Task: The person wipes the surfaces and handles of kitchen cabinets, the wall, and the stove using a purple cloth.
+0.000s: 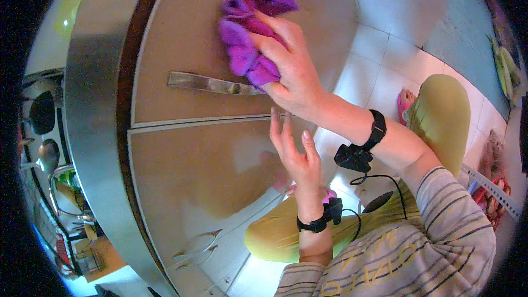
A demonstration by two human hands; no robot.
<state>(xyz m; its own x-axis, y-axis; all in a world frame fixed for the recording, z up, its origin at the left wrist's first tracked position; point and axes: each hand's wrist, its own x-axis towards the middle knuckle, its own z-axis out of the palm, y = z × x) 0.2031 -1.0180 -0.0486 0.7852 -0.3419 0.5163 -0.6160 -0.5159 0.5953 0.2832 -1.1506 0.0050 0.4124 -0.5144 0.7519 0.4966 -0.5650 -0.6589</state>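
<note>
My right hand (288, 62) grips a bunched purple cloth (251, 45) and holds it against the upper glossy beige cabinet door (185, 29). The cloth and hand look slightly blurred. Beside the cloth, a clear or shiny bar handle (202, 83) runs across this door, its right end hidden by the cloth and hand. My left hand (295, 152) is raised with its fingers apart, holding nothing, in front of the lower cabinet door (185, 165). Whether its fingertips touch the door cannot be told. Both wrists wear black straps with small devices and cables.
A metal counter edge (95, 132) curves along the left, with ladles (48, 154) and a wire rack (51, 214) beyond it. A curved handle (198, 251) is on the lower door. My bent knees (445, 111) are over the white tiled floor (371, 66). Green vegetables (504, 70) lie far right.
</note>
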